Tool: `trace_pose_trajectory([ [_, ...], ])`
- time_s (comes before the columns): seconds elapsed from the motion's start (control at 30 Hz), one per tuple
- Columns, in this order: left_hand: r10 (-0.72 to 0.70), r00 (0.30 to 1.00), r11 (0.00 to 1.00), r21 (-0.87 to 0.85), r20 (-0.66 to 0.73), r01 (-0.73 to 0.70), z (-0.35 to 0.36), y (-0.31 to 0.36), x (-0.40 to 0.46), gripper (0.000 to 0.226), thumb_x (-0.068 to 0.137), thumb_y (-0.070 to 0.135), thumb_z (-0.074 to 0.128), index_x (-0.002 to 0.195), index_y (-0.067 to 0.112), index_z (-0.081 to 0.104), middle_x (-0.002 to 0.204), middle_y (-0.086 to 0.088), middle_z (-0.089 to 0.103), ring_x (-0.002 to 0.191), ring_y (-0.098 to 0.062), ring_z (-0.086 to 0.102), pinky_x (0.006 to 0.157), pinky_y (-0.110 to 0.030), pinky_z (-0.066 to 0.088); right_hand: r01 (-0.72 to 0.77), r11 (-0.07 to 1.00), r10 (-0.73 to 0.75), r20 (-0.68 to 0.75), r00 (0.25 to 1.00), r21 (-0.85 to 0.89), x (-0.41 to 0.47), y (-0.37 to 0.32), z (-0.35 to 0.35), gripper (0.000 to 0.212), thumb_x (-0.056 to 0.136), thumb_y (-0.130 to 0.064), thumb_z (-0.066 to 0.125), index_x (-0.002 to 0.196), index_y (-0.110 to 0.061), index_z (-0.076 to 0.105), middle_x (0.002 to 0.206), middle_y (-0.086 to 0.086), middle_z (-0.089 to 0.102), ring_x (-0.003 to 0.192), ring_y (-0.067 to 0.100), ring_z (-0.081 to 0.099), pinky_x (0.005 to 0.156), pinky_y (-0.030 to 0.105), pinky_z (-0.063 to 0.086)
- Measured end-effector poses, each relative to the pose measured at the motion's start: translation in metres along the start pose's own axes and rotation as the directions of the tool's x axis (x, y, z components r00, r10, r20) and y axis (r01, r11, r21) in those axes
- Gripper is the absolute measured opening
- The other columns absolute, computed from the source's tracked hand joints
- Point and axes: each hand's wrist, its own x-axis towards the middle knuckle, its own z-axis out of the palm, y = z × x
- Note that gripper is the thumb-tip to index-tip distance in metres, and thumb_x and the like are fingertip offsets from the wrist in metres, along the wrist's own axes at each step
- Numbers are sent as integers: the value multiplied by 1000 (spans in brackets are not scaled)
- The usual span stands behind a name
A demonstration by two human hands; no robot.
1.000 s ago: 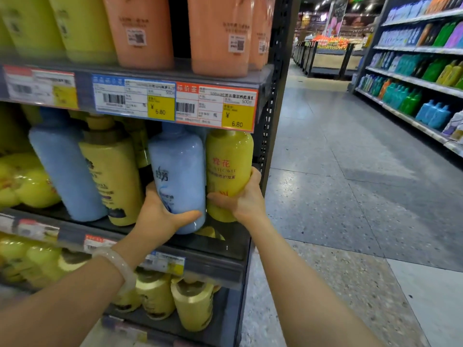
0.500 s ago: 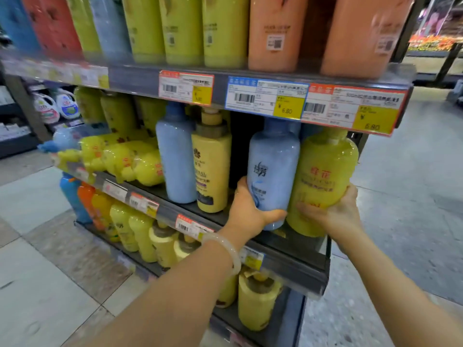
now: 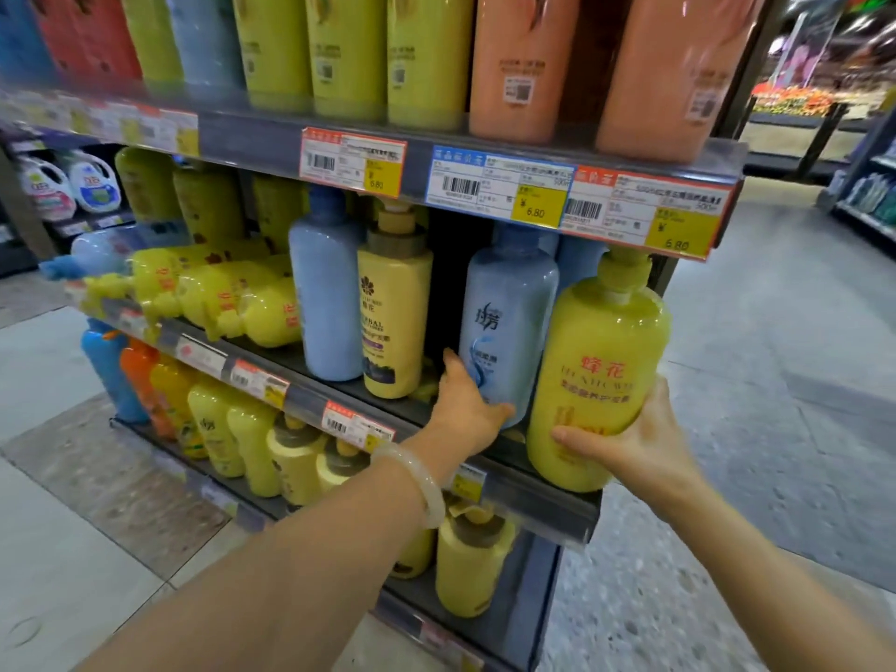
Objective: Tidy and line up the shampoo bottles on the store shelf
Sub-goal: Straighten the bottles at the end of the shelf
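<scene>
On the middle shelf (image 3: 543,482) a pale blue shampoo bottle (image 3: 509,312) stands upright, and my left hand (image 3: 465,409) grips its lower part. To its right my right hand (image 3: 635,438) holds the base of a round yellow pump bottle (image 3: 601,371), which leans out over the shelf's front edge at the right end. Left of a dark gap stand a yellow rectangular pump bottle (image 3: 395,312) and another pale blue bottle (image 3: 327,298). Further left, several yellow bottles (image 3: 228,298) lie on their sides.
The top shelf carries green bottles (image 3: 349,50) and orange bottles (image 3: 519,65); its price-tag rail (image 3: 499,186) overhangs the bottle tops. The bottom shelf is packed with yellow bottles (image 3: 291,458). A store aisle floor (image 3: 776,380) opens to the right.
My view has swung left and drawn nearer, showing more of the shelf. The yellow pump bottle has come forward and leans over the shelf's edge. Both hands keep their grips.
</scene>
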Motion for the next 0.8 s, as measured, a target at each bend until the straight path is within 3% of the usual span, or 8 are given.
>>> trace_pose_trajectory([
  [0.1,79,996,996,-36,34,-78,0,-3,-28,104,52,20,75,140,14,20,138,-13,37,122,-25,46,97,-41,47,27,997,-25,39,999,-72,-5,-8,0,87,55,-12,88,118,-26,29,101,-11,52,90,1,53,67,21,45],
  [0.27,266,953,957,79,143,-279,-1,-4,-64,131,48,47,85,140,49,-8,155,7,0,144,-19,8,110,-48,31,102,964,-78,104,991,-247,-7,-24,11,92,51,-21,89,117,-33,26,99,-13,51,96,19,56,80,43,51],
  [0.37,297,934,942,100,201,-321,-4,0,-70,132,48,46,88,124,69,-18,151,18,-24,143,-5,-11,116,-41,21,112,956,-98,66,993,-272,-7,-28,17,93,51,-21,89,122,-30,29,97,-11,50,94,21,56,78,42,51],
  [0.43,280,938,950,84,205,-302,-7,-2,-71,128,50,39,89,122,69,-12,149,21,-29,140,2,-14,117,-33,18,106,953,-92,63,994,-282,-6,-30,22,98,50,-21,89,128,-25,30,102,-6,49,93,20,54,75,37,49],
  [0.57,283,942,955,40,178,-295,-8,-4,-73,119,52,38,89,140,48,10,153,18,10,141,-3,13,113,-32,28,120,944,-99,83,992,-306,-4,-29,23,102,50,-21,90,132,-22,29,107,-1,48,94,20,51,72,33,44],
  [0.67,263,957,965,-48,121,-259,-2,0,-80,104,58,30,88,138,38,21,136,16,39,124,2,39,98,-16,39,129,940,-104,94,990,-315,-1,-27,22,102,50,-22,90,132,-21,29,109,1,50,95,23,53,73,34,45],
  [0.73,253,964,965,-92,85,-245,5,5,-82,93,61,23,86,133,34,29,126,13,49,113,7,47,86,-6,41,128,936,-100,101,990,-327,-2,-28,20,102,50,-22,89,131,-22,28,107,2,52,94,24,55,71,35,46],
  [0.8,247,967,964,-116,63,-238,12,8,-83,84,61,17,85,127,31,34,122,7,52,109,4,50,83,-7,44,132,929,-100,109,989,-346,-3,-30,16,99,49,-22,89,128,-24,30,102,1,53,90,24,55,69,34,47],
])
